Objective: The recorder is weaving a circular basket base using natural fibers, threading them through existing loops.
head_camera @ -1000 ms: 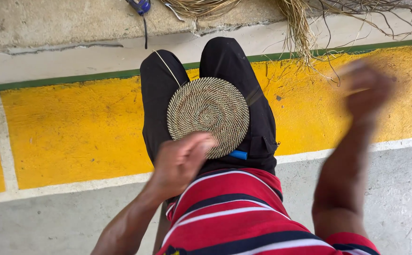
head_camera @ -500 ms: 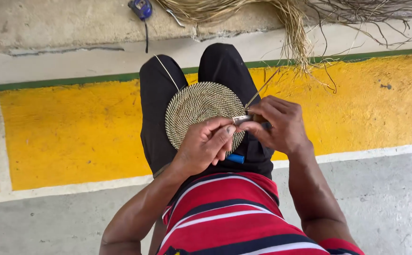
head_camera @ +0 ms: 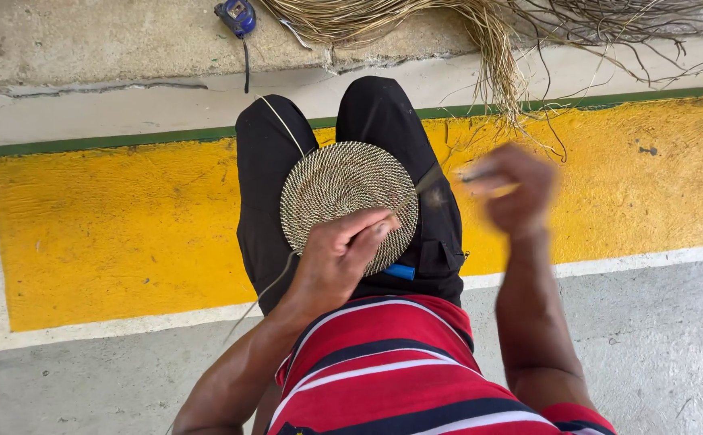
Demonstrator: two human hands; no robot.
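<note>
A round woven disc (head_camera: 337, 192) of pale coiled fibre lies on my lap, over black trousers. My left hand (head_camera: 339, 256) presses on the disc's near edge, fingers closed over the rim. My right hand (head_camera: 508, 189) is blurred, raised to the right of the disc, fingers closed around a thin strand or tool that I cannot make out clearly. A thin fibre strand (head_camera: 283, 125) runs over my left thigh from under the disc.
A bundle of dry straw fibres (head_camera: 480, 32) lies on the concrete ledge ahead. A blue tape measure (head_camera: 236, 16) sits at the top left. Yellow painted floor (head_camera: 110, 225) with white and green lines surrounds my legs. A blue object (head_camera: 400, 271) pokes from my pocket.
My right hand has pulled away from the disc's edge out to the right, blurred with motion. My left hand stays on the disc.
</note>
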